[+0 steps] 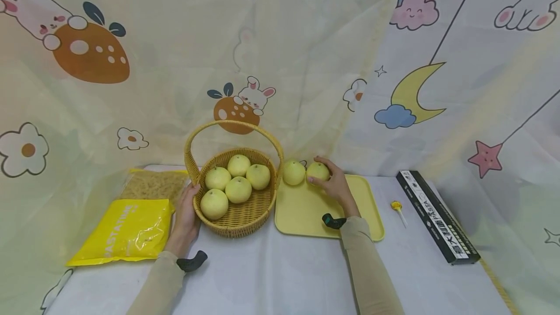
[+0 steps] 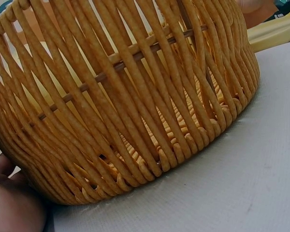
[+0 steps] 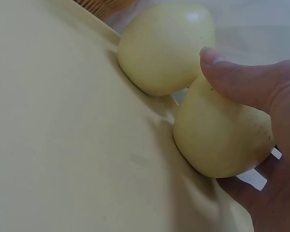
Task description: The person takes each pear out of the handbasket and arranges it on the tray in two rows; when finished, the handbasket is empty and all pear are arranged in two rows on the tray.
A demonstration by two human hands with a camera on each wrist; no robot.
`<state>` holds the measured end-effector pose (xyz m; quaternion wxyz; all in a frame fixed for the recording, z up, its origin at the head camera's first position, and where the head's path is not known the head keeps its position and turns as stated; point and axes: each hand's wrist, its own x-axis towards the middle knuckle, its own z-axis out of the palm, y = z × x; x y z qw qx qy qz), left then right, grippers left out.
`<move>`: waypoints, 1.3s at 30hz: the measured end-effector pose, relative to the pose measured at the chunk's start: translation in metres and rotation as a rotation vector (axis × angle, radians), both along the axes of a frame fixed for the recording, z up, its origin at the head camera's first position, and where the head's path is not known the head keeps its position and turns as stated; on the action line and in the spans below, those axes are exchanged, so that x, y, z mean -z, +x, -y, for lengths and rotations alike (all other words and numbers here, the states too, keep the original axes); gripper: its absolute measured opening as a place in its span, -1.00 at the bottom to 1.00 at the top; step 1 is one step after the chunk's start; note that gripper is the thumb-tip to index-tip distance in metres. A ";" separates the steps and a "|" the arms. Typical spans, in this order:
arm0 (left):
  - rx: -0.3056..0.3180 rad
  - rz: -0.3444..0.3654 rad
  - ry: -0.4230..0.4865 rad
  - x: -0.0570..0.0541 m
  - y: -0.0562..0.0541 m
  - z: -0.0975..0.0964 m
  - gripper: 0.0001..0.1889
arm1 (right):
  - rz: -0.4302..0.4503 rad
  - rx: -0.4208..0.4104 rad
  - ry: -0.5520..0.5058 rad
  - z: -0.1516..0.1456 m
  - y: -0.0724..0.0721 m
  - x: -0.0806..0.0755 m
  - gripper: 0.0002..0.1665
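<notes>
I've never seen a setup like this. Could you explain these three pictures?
These are a person's bare hands, left and right, not a machine. The wide picture comes from a head-worn camera, the others from one on each wrist. The table holds a wicker basket with five round fruits, a yellow tray with two more fruits at its far edge, a yellow bag, a lollipop and a long box. The right hand grips one tray fruit; the left touches the basket's side.
</notes>
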<state>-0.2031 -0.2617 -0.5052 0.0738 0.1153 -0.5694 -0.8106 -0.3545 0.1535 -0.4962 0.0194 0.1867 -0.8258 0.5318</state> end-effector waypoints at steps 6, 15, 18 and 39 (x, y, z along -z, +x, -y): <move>0.000 0.013 -0.004 -0.002 0.001 0.000 -0.36 | 0.002 -0.002 0.004 0.001 0.000 0.001 -0.14; 0.007 0.018 -0.001 -0.001 0.001 0.000 -0.35 | 0.002 0.010 0.028 0.000 0.003 -0.001 -0.12; 0.006 0.017 -0.002 0.000 0.000 0.001 -0.36 | 0.018 0.013 0.026 -0.001 0.003 -0.001 -0.09; 0.001 0.000 0.015 0.001 0.000 0.002 -0.36 | -0.033 0.014 0.028 -0.009 0.005 -0.018 0.13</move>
